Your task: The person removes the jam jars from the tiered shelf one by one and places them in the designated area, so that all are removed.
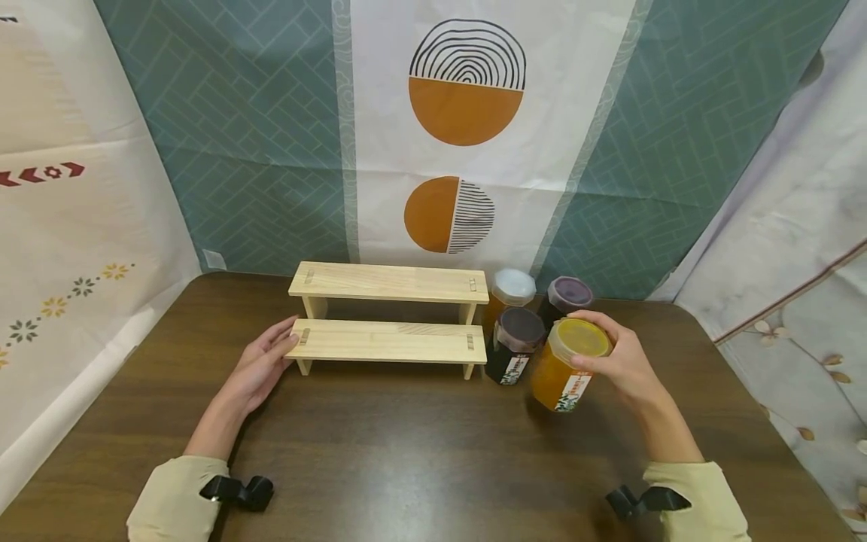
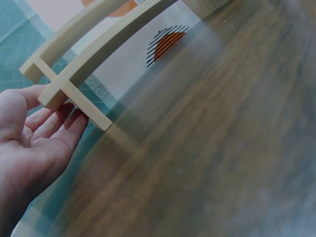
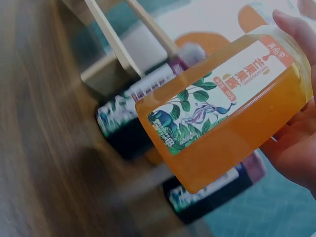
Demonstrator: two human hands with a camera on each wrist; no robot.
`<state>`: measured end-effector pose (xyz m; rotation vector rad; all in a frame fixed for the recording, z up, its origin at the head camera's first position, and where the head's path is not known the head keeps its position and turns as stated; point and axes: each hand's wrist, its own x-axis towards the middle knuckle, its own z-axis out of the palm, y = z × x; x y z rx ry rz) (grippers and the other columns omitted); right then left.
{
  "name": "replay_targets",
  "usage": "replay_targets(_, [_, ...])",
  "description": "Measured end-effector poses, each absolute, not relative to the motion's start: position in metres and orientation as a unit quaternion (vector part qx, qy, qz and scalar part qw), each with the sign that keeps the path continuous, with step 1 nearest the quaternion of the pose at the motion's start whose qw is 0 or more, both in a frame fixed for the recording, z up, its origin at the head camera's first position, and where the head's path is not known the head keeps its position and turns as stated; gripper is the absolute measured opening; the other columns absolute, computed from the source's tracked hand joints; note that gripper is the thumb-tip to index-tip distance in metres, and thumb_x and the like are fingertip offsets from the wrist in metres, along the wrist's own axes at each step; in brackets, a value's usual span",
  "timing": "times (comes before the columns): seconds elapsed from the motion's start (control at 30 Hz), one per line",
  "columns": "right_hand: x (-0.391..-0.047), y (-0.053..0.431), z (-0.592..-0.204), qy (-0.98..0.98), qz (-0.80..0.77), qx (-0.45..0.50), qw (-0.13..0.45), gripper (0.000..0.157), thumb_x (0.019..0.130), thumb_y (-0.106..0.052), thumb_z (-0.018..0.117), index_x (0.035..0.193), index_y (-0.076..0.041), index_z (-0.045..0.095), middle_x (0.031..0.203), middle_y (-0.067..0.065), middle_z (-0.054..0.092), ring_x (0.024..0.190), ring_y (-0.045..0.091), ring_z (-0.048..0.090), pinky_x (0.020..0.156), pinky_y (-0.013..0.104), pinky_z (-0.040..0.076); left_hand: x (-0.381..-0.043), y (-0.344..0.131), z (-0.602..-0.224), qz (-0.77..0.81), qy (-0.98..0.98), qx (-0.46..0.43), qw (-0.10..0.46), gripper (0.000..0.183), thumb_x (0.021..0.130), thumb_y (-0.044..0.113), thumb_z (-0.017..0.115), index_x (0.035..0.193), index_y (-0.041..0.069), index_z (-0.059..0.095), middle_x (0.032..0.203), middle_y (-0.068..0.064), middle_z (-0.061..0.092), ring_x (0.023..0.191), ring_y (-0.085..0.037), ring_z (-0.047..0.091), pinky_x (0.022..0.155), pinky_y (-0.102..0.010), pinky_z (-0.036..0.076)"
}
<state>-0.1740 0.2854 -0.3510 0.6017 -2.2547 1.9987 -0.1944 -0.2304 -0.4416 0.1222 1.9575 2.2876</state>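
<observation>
My right hand [image 1: 626, 360] grips a jar with a yellow lid and amber contents [image 1: 565, 369] near its top. The right wrist view shows that jar's label [image 3: 212, 98], printed with leaves and a bird, and the jar tilted. At the left end of a two-tier wooden shelf [image 1: 389, 342], my left hand [image 1: 260, 366] holds the lower board, thumb at its upper edge. In the left wrist view the fingers [image 2: 52, 118] of that hand curl under the board beside a leg.
Right of the shelf stand a dark jar [image 1: 516, 339], a white-lidded amber jar [image 1: 512, 290] and a purple-lidded dark jar [image 1: 567, 293]. All are on a brown wooden table [image 1: 406, 452]. A patterned green and white cloth [image 1: 271, 150] hangs behind.
</observation>
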Motion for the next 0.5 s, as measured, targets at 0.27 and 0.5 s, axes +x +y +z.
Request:
replay_targets(0.27, [-0.192,0.304,-0.361,-0.745,0.645,0.167,0.030,0.047,0.078,0.014,0.066,0.117,-0.014,0.064,0.096,-0.003,0.066,0.082,0.012,0.059,0.071,0.022,0.050,-0.192,-0.231,-0.441,0.760,0.645,0.041,0.061,0.067,0.104,0.020,0.047,0.151,-0.007,0.008,0.153,-0.029,0.012,0.114,-0.001,0.046,0.092,-0.014,0.040])
replay_targets(0.5, [-0.206,0.310,-0.374,-0.733,0.658,0.167,0.038,0.051,0.077,0.017,0.065,0.117,-0.015,0.064,0.098,-0.004,0.066,0.083,0.010,0.058,0.072,0.021,0.050,-0.192,-0.230,-0.440,0.759,0.647,0.041,0.059,0.066,0.104,0.020,0.046,0.152,-0.006,0.009,0.153,-0.028,0.013,0.115,-0.001,0.045,0.093,-0.015,0.039])
